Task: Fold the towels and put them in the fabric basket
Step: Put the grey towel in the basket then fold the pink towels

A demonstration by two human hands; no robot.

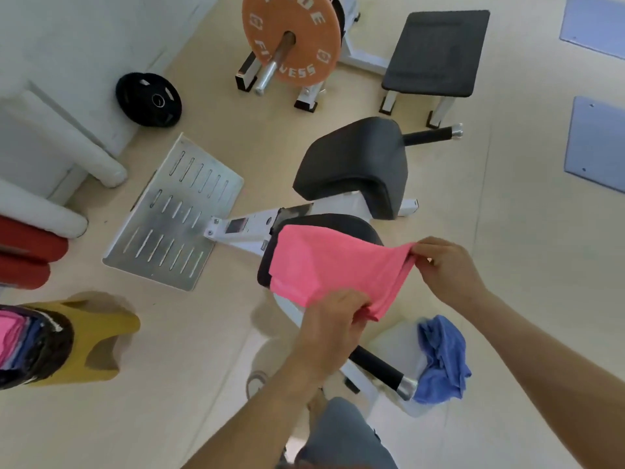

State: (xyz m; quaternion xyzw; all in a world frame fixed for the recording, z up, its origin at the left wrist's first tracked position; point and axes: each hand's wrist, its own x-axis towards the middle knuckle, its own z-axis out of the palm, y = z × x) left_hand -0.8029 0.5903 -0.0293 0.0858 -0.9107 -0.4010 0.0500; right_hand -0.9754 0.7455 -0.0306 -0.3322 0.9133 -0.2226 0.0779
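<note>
pink towel (324, 265), soft and thin, and it looks very light. it will flop and sag if you hold it in one spot only. it is up in the air over the dark seat (355, 228) of a gym machine. its far end lies on the seat or just over it, i cannot tell which

the left hand (333, 319) pinches the near bottom corner, with its fingers (351, 301) curled round the cloth. the right hand (446, 269) pinches the corner on the other side, tight on the edge. the cloth is pulled flat between them, and i think it is doubled over once

the best spots to hold are the corners, like now, so the edges keep straight and can meet. the cloth looks a bit fuzzy, so it should not slip much. it can't break

a blue towel (439, 357) lies in a crumpled heap low on the right, near a black handle (375, 367). it will want a shake by two corners first

the yellow basket (101, 333) sits on the floor well off to the left, with folded towels (10, 336) in it
</note>
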